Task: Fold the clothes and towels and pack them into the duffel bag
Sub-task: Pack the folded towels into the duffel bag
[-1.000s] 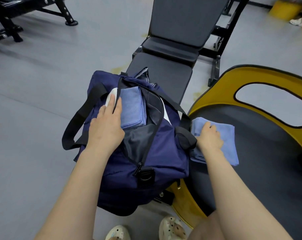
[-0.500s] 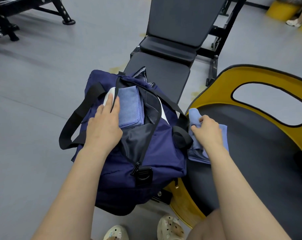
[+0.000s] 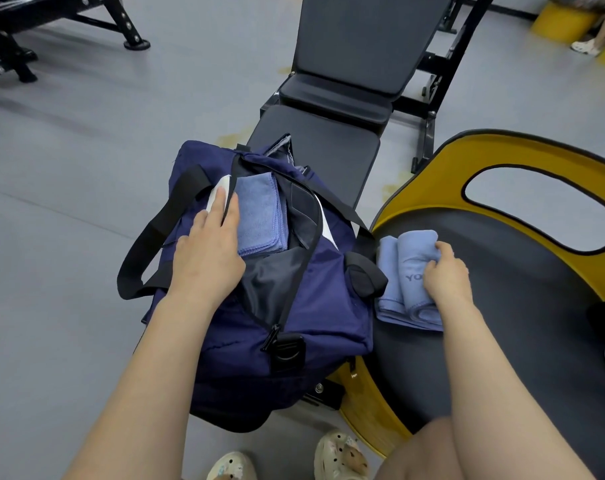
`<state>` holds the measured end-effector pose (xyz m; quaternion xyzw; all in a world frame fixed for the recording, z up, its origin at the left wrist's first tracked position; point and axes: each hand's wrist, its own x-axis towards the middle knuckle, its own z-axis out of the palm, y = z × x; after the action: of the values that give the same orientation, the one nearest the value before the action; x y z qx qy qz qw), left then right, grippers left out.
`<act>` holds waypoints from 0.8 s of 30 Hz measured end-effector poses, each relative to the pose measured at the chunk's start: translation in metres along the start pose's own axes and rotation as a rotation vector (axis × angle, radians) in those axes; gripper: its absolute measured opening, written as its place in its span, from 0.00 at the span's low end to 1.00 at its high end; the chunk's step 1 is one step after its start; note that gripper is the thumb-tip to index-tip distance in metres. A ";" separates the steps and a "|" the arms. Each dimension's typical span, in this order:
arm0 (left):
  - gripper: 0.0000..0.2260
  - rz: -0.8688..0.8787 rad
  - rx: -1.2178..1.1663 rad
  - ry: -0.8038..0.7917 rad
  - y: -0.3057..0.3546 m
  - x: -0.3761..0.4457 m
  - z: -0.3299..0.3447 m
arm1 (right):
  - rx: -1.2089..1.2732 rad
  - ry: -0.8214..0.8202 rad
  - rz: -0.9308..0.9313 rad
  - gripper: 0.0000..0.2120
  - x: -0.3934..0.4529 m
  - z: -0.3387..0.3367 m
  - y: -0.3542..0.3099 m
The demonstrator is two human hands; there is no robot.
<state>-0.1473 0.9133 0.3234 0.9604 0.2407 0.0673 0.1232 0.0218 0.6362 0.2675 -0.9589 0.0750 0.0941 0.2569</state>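
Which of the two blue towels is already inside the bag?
The darker blue towel under the left hand lies flat in the open duffel bag. The paler rolled towel sits outside on the seat, gripped by the right hand.

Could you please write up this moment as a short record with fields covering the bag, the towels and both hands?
bag: navy duffel bag, unzipped, standing at the end of the black bench
packed towel: folded blue towel inside the open bag
loose towel: light blue towel, folded over on itself, on the dark seat pad right of the bag
left hand: flat on the bag's opening, fingertips touching the packed towel
right hand: grip closed on the loose towel
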 end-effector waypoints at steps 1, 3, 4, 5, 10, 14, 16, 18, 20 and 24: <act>0.36 -0.005 0.000 -0.005 0.000 0.000 0.000 | -0.014 -0.018 0.009 0.20 0.000 0.002 0.002; 0.36 -0.010 0.001 -0.009 0.000 0.000 -0.001 | -0.038 -0.057 0.033 0.23 0.000 0.004 0.003; 0.36 -0.012 0.002 -0.007 0.001 0.000 -0.001 | -0.065 -0.069 0.053 0.26 0.000 0.003 0.004; 0.36 -0.012 0.002 -0.004 0.001 0.000 -0.001 | -0.105 -0.075 0.071 0.28 0.000 0.003 0.005; 0.36 -0.020 -0.018 0.001 0.001 0.000 -0.002 | -0.055 -0.194 0.169 0.33 0.005 0.001 0.003; 0.35 -0.032 -0.052 0.007 -0.001 0.001 -0.007 | 0.022 -0.238 0.218 0.36 0.006 -0.001 0.000; 0.35 -0.044 -0.061 0.001 0.000 0.000 -0.009 | 0.070 -0.249 0.254 0.38 0.006 0.000 0.001; 0.35 -0.054 -0.067 -0.003 -0.001 -0.001 -0.011 | 0.121 -0.238 0.264 0.38 0.006 -0.001 0.000; 0.36 -0.060 -0.074 0.002 -0.002 -0.001 -0.012 | 0.151 -0.202 0.238 0.34 0.005 -0.005 -0.004; 0.36 -0.073 -0.105 0.014 -0.003 -0.001 -0.015 | 0.245 -0.102 0.131 0.26 0.006 -0.021 -0.021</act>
<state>-0.1520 0.9185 0.3366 0.9427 0.2726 0.0819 0.1741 0.0344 0.6425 0.2941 -0.9074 0.1350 0.1496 0.3688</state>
